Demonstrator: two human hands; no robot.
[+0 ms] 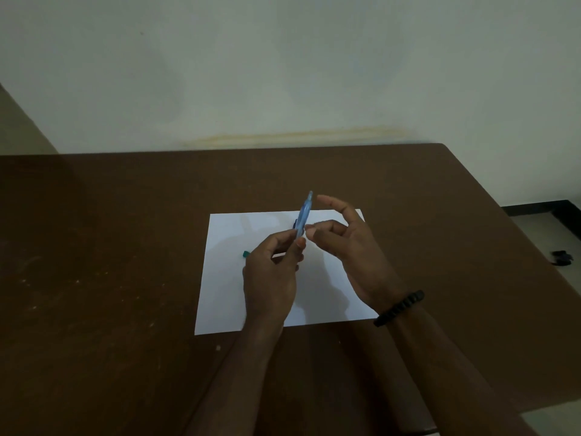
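While your left hand [272, 272] pinches the blue translucent pen [304, 215] by its near end, the barrel slants up and away from you. Your right hand [342, 247] hovers just beside it, fingers loosely spread and holding nothing, with a black beaded bracelet [399, 308] on that wrist. Both hands hang over a white sheet of paper [226, 294]. A small teal piece [246, 254] lies on it, just left of your left hand. Under the sheet is a scuffed brown table [110, 278]. Beyond it, the pale wall [283, 73] carries a yellowish stain [298, 138], and a dark object [562, 258] lies on the floor at right.
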